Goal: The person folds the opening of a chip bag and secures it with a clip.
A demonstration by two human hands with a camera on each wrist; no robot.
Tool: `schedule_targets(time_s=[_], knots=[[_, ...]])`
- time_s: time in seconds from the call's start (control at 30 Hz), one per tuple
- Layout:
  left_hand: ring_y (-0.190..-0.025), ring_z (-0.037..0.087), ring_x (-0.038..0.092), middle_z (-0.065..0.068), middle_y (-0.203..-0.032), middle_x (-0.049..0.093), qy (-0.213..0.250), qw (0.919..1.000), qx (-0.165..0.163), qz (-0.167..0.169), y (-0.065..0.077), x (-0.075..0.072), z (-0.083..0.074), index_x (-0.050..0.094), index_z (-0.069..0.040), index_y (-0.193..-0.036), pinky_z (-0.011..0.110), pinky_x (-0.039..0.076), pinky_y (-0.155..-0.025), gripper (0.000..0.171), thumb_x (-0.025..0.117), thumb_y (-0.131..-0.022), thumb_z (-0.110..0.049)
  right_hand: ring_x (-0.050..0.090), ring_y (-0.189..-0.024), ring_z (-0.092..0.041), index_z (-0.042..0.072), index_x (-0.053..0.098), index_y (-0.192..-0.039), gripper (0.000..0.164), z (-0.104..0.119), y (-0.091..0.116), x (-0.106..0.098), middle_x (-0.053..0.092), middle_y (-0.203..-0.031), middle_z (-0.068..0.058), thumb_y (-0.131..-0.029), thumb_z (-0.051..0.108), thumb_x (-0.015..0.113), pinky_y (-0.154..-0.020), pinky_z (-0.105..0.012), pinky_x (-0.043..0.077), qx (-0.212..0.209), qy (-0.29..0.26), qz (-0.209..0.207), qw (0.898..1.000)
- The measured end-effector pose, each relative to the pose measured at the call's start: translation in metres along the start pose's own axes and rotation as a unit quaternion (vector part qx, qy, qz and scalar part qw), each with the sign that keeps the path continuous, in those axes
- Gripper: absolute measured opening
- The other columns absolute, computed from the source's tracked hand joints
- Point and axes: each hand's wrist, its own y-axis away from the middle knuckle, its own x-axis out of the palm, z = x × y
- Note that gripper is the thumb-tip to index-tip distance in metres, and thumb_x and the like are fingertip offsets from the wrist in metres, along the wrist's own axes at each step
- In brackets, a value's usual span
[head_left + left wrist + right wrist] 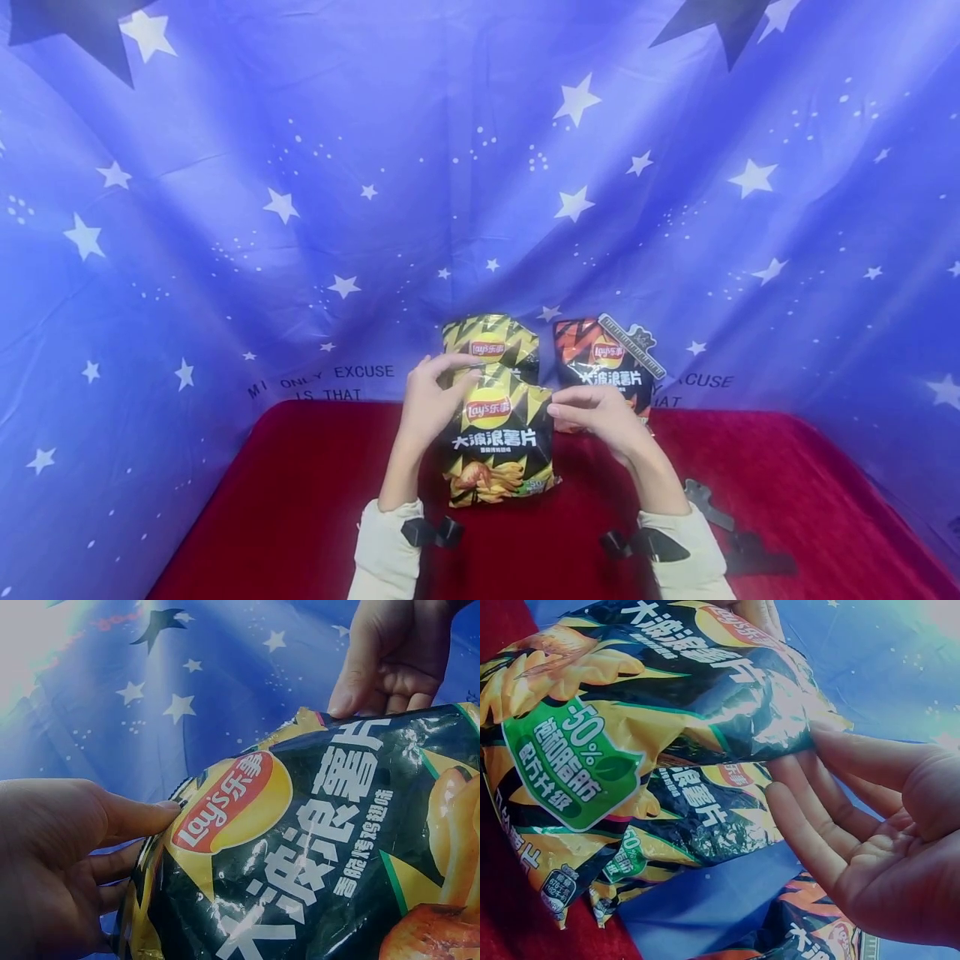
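Note:
A black and yellow Lay's chip bag stands upright between my hands over the red cloth. My left hand pinches its upper left corner, the thumb on the printed front and the other fingers behind. At the upper right edge, my right hand holds it between thumb and fingers; in the right wrist view this hand's palm shows. Directly behind is a second yellow and black chip bag, partly covered. To its right, a red-orange chip bag carries a piano-keyboard-shaped clip across its upper right corner.
On the red tablecloth, right of my right forearm, lie a grey clip-like piece and a dark flat piece, both blurred. A blue star-printed curtain hangs behind the table and along its sides.

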Motion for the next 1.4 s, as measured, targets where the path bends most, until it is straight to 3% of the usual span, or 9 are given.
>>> schedule_targets(time_s=[0.27,0.6,0.93,1.2,1.4], knots=[[-0.108,0.031,0.073,0.01,-0.099,0.08,0.001,0.9995,0.026,-0.015,0.001,0.002,-0.004,0.079,-0.004,-0.102,0.055,0.021,-0.126,0.016,0.079,-0.086,-0.008,0.073,-0.073,-0.009,0.004,0.077,-0.102,0.014,0.002,0.002,0.0,0.077,-0.084,0.008,-0.088,0.003,0.076,-0.073,-0.032,0.064,-0.011,0.0,-0.004,1.0],[-0.097,0.03,0.076,0.009,-0.093,0.08,-0.013,0.9985,0.038,-0.037,0.0,0.007,0.0,0.08,-0.006,-0.096,0.052,0.027,-0.124,0.012,0.08,-0.084,-0.008,0.072,-0.073,-0.008,-0.02,0.066,-0.112,0.033,0.004,0.003,-0.001,0.077,-0.084,0.009,-0.088,0.002,0.075,-0.073,-0.031,0.063,-0.026,0.02,0.003,0.999],[-0.095,0.029,0.075,0.009,-0.089,0.08,-0.017,0.9972,0.055,-0.048,0.0,0.01,0.005,0.08,-0.004,-0.091,0.051,0.029,-0.123,0.009,0.082,-0.083,-0.006,0.073,-0.072,-0.01,-0.017,0.069,-0.11,0.031,0.001,0.002,-0.004,0.077,-0.081,0.008,-0.087,0.003,0.077,-0.072,-0.033,0.064,-0.015,0.03,-0.006,0.999],[-0.091,0.03,0.076,0.01,-0.086,0.08,-0.011,0.997,0.059,-0.049,-0.002,0.009,0.009,0.08,-0.004,-0.087,0.049,0.03,-0.123,0.007,0.082,-0.08,-0.005,0.068,-0.067,-0.008,-0.017,0.069,-0.109,0.03,-0.004,-0.001,-0.005,0.074,-0.075,0.008,-0.087,0.003,0.077,-0.066,-0.029,0.062,-0.037,0.041,-0.005,0.998],[-0.09,0.029,0.076,0.009,-0.087,0.08,-0.003,0.9976,0.061,-0.032,-0.001,0.008,0.01,0.08,-0.005,-0.087,0.048,0.031,-0.123,0.006,0.08,-0.082,-0.003,0.071,-0.073,-0.009,-0.018,0.066,-0.11,0.03,-0.007,0.0,-0.007,0.076,-0.081,0.007,-0.087,-0.001,0.075,-0.069,-0.028,0.063,-0.052,0.029,0.017,0.998]])
